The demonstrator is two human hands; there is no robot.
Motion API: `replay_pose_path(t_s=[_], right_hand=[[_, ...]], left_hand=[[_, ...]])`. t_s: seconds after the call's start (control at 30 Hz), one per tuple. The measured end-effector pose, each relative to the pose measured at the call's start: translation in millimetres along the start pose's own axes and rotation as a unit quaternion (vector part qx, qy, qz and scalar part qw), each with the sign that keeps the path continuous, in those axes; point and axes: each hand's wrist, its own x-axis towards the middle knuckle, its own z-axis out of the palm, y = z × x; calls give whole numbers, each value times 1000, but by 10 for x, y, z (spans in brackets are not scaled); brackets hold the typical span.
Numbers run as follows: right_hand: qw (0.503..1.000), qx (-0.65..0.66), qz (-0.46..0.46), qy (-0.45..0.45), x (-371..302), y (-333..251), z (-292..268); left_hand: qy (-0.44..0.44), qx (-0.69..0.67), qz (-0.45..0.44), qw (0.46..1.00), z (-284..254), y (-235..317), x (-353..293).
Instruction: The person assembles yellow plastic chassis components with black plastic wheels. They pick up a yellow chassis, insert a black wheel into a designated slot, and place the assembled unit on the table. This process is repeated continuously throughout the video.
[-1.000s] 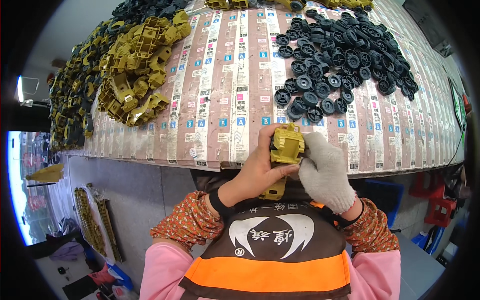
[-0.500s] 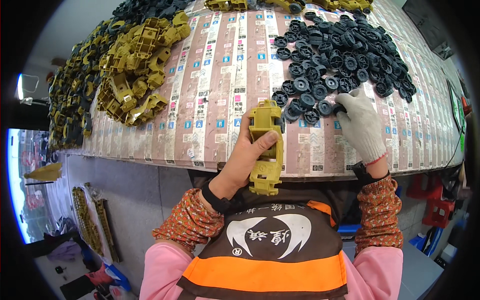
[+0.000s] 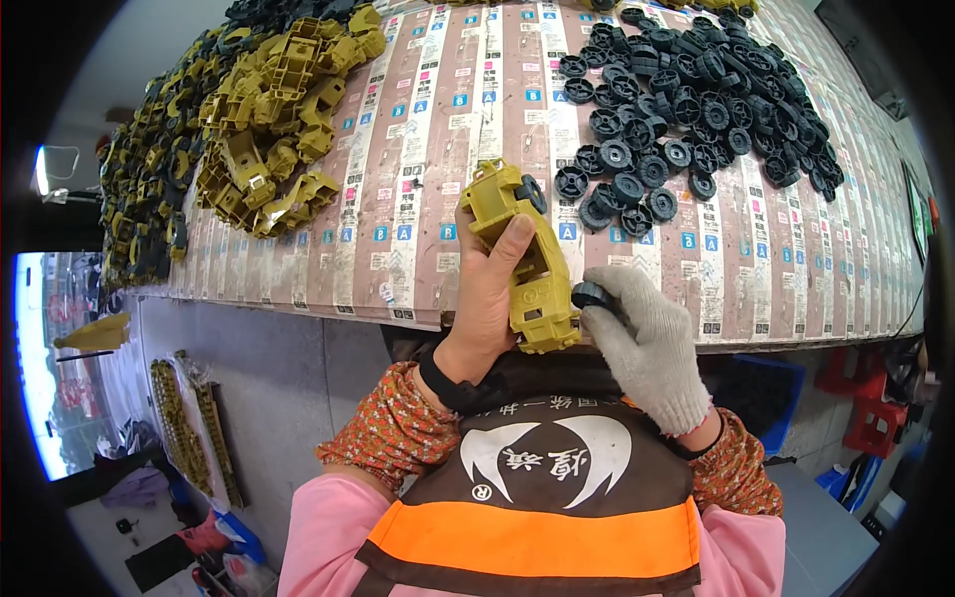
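Observation:
My bare left hand [image 3: 485, 284] grips a mustard-yellow plastic toy car body [image 3: 542, 298], its thumb across the top. The body is tilted over the table's near edge, and one black wheel [image 3: 531, 192] sits on its far right side. In a pale knit glove, my right hand [image 3: 647, 343] pinches a loose black toy wheel [image 3: 594, 297] between thumb and fingers. That wheel is close beside the near right end of the body; whether they touch I cannot tell. Farther off on the right lies a heap of black wheels [image 3: 696, 114].
Yellow car bodies [image 3: 269, 129] are piled at the table's left. Beyond them is a long heap of bodies with black wheels [image 3: 144, 189]. Printed paper strips cover the table [image 3: 438, 199]. A red stool [image 3: 873, 423] and a blue bin [image 3: 761, 398] stand below at right.
My right hand has come from the wheel heap toward me and leftward, bringing a wheel beside the car body. My left hand has tilted the body, its far end now leaning left.

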Motion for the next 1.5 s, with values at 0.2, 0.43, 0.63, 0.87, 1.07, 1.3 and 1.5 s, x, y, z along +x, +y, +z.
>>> replay_pose_path(t_s=[0.2,0.43,0.63,0.87,1.07,1.3,1.5], right_hand=[[996,-47,-70,-2,-22,-18,82],[990,-76,-111,34,-181,49,120],[989,-123,-81,-27,-246,-70,167],[995,-74,-51,46,-348,60,117],[965,-27,-91,245,-129,19,-416],[988,-25,-153,-13,28,89,-462],[989,149,10,-2,50,224,-613]], left_hand=[[35,28,58,997,-6,-8,6],[80,99,65,990,-23,37,-70],[17,159,175,972,-275,-72,-291],[10,189,207,960,66,-132,-226],[-180,346,-35,920,227,308,9],[-303,376,-191,854,299,433,-22],[-242,47,-224,943,-45,571,-30]])
